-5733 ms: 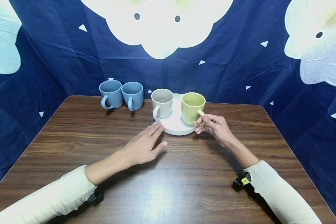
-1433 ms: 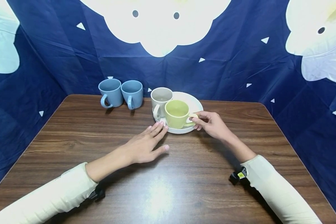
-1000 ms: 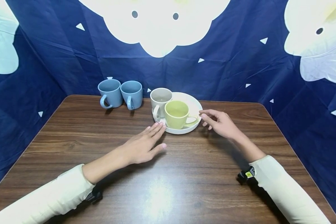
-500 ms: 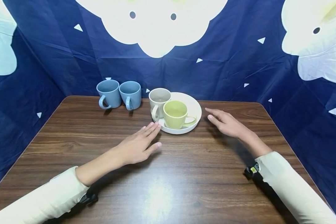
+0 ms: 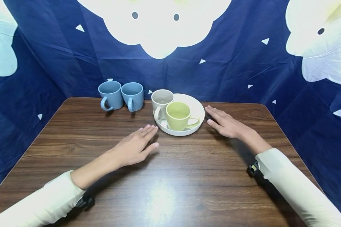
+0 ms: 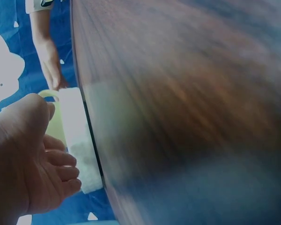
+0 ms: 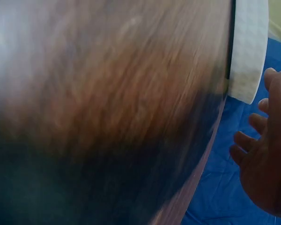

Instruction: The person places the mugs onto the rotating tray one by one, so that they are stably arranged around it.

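Note:
A green mug (image 5: 178, 117) stands upright at the front of a round white tray (image 5: 197, 108), its handle pointing right. Behind it to the left, partly covered by it, is a light grey mug (image 5: 161, 102), upright on the same tray. My left hand (image 5: 132, 146) is just left of the tray's front edge, fingers straight and holding nothing. On the tray's other side my right hand (image 5: 227, 124) has its fingers extended, the tips close to the rim; whether they touch it I cannot tell. In the left wrist view the tray's side wall (image 6: 79, 136) shows beyond my left fingers.
Two blue mugs (image 5: 110, 94) stand side by side at the back left of the brown wooden table (image 5: 187, 183). A dark blue cloth (image 5: 230, 72) with white shapes hangs behind and beside the table.
The green mug was shifted left and forward on the tray, beside the grey one, then released. My right hand withdrew rightward with fingers straightening. My left hand moved slightly back from the tray.

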The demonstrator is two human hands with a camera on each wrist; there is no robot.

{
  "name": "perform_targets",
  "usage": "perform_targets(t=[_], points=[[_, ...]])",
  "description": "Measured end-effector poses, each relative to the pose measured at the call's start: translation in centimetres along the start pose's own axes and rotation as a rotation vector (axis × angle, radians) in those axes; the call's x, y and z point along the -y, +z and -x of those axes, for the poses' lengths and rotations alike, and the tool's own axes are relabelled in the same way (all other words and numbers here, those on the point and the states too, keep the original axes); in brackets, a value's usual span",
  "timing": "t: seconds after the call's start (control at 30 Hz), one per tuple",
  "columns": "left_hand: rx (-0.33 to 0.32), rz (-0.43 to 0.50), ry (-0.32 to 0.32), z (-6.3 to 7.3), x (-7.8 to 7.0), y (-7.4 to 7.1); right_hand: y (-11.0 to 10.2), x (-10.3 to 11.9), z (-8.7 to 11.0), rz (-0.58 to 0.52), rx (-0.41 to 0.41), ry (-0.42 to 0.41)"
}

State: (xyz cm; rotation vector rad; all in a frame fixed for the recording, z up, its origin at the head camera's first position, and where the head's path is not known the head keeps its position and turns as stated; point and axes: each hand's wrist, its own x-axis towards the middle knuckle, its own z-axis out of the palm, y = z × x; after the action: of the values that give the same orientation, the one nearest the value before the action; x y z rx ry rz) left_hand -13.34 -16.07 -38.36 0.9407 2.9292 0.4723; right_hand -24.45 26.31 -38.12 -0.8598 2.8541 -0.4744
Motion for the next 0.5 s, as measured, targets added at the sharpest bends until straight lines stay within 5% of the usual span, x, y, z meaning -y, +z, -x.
perform_targets(t=[0.5], points=[[-0.104,-0.034,-0.047,0.8,1.7,-0.6,-0.3,-1.0,-1.6,0.041,0.012,-0.079]])
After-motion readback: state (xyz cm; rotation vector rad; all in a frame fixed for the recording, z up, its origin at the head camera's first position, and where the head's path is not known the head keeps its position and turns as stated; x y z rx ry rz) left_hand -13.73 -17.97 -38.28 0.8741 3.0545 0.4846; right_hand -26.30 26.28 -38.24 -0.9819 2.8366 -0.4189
